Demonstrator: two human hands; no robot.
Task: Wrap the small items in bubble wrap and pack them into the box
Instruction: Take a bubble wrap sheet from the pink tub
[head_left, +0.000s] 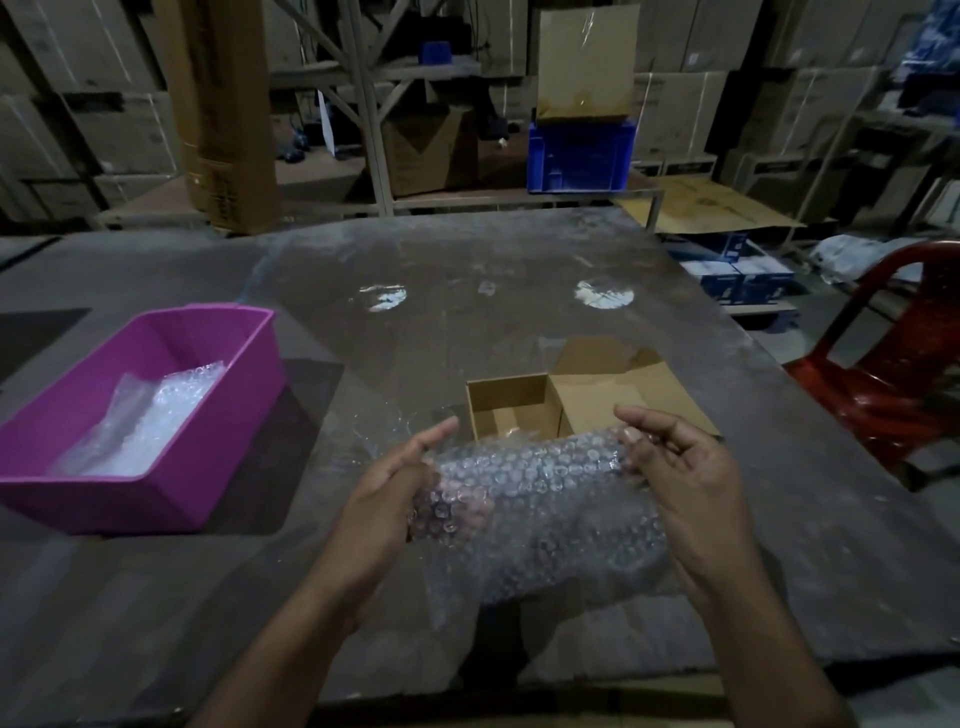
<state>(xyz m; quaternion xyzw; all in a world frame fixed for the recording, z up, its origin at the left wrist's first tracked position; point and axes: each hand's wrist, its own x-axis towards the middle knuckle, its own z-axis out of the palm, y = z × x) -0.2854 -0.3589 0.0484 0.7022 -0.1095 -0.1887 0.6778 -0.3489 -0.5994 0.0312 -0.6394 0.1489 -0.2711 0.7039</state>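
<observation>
Two bare forearms enter from the bottom edge, with no sleeves in view. The left hand (395, 488) and right hand (691, 478) wear no gloves, rings, watch or bands. Short, unpainted nails show on the right hand's fingers (631, 434). The light is dim.

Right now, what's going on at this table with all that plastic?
A person is packing. Both hands, the left hand and the right hand, hold a bundle of bubble wrap by its ends above the table; what is inside cannot be seen. Just beyond it sits a small open cardboard box, waiting. To the left, a purple bin holds more clear wrapping.
</observation>
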